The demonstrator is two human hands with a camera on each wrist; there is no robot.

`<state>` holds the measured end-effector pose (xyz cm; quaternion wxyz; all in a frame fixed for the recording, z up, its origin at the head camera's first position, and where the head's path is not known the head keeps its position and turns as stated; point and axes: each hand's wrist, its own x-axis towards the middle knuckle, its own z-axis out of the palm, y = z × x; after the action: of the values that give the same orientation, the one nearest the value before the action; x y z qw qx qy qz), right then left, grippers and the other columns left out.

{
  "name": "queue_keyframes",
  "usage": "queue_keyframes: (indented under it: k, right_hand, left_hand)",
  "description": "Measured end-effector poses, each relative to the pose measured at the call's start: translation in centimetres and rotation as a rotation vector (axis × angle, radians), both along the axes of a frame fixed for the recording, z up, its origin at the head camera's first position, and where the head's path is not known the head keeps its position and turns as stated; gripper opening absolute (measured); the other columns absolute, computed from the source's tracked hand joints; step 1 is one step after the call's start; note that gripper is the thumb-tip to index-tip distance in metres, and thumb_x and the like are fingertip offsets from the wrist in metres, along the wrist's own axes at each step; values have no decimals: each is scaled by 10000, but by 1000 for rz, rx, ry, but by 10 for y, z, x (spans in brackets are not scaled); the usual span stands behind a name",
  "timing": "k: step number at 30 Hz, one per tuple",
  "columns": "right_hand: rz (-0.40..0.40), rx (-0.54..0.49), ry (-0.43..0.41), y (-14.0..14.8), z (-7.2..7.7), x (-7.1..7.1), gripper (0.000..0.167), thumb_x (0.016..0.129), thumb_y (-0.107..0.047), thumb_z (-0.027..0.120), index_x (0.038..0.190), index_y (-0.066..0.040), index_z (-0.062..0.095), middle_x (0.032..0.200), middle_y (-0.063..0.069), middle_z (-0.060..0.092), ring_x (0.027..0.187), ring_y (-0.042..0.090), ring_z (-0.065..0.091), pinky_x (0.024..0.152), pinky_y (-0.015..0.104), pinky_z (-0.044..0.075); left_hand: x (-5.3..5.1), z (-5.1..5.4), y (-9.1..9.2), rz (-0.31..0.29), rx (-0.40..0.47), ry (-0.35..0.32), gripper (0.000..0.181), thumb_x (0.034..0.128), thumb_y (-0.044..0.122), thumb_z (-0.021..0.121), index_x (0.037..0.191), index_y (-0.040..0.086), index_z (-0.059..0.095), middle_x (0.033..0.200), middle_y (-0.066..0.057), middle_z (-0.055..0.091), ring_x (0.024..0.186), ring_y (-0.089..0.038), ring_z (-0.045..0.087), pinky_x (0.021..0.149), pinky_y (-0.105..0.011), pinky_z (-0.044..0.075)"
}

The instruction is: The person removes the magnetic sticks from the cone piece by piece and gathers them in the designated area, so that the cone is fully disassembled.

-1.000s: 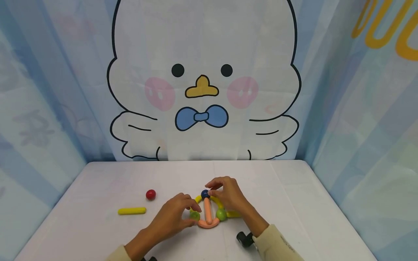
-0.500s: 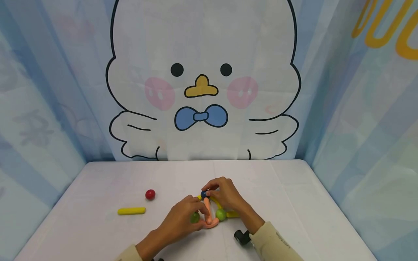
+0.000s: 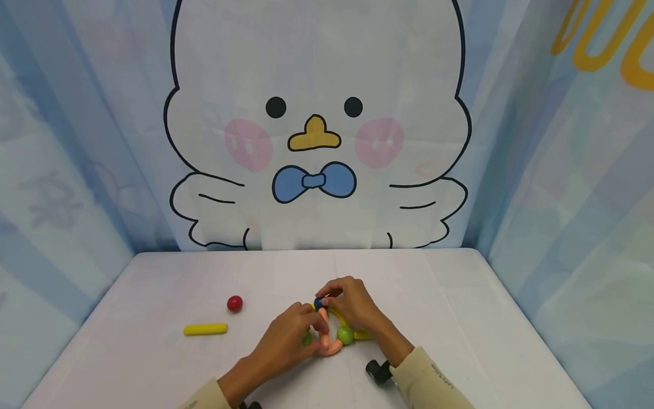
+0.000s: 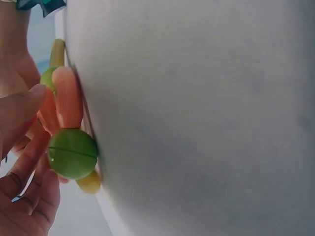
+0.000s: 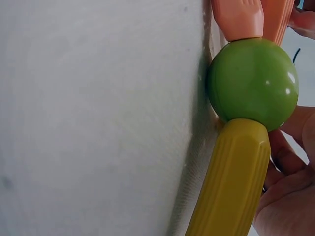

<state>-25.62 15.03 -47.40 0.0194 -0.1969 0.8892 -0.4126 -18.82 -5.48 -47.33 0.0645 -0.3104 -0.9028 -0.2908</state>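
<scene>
My left hand (image 3: 288,335) pinches a straight orange rod (image 3: 325,339) between thumb and fingers. At the rod's far end, my right hand (image 3: 352,304) grips a blue ball (image 3: 319,303) with its fingertips. These belong to a ball-and-rod toy assembly on the table. A curved orange rod (image 3: 334,348) runs between two green balls; the left one (image 4: 73,153) is partly covered by my left fingers in the head view. The right green ball (image 5: 253,83) also bears a yellow rod (image 5: 231,177). A curved yellow rod (image 3: 338,317) links it toward the blue ball.
A red ball (image 3: 235,304) and a loose yellow rod (image 3: 205,329) lie to the left on the white-covered table (image 3: 460,318). Behind the table hangs a cloth (image 3: 317,227) printed with a cartoon bird. A black wrist device (image 3: 378,372) sits by the right sleeve.
My left hand has moved right, from beside the left green ball to the orange rod, and closed on it. My right fingers have closed round the blue ball.
</scene>
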Motion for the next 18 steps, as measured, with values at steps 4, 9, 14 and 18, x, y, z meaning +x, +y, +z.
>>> queue_keyframes:
  k: [4,9,14,18]
  right_hand:
    - [-3,4,3,-1,0,0,153,988,-85,741,1057,-183,835,1029,-64,796,990,117,706,987,445,581]
    - [-7,16,-7,-1,-1,-1,158,989,-81,736,1041,-195,832,1036,-67,794,1013,136,710,1028,487,566]
    - [-22,28,-19,-1,-1,-1,158,989,-88,739,1039,-207,830,1043,-73,787,1039,146,696,1038,493,559]
    - [-27,14,-26,-1,-2,0,162,988,-83,741,1040,-207,832,1036,-72,787,1032,140,695,1034,484,561]
  left_hand:
    - [0,6,-10,19,-14,-22,226,827,254,931,991,253,775,949,88,667,917,-55,547,786,-240,530]
    - [-2,11,-26,64,-14,-69,270,829,233,930,1037,275,763,1002,104,679,946,-74,588,812,-243,553]
    - [-6,15,-39,126,-36,-68,287,833,207,922,1058,280,759,1018,116,686,928,-74,592,810,-224,555]
    - [-9,15,-46,184,-57,-70,292,824,208,927,1051,288,762,1002,128,689,921,-81,604,819,-210,558]
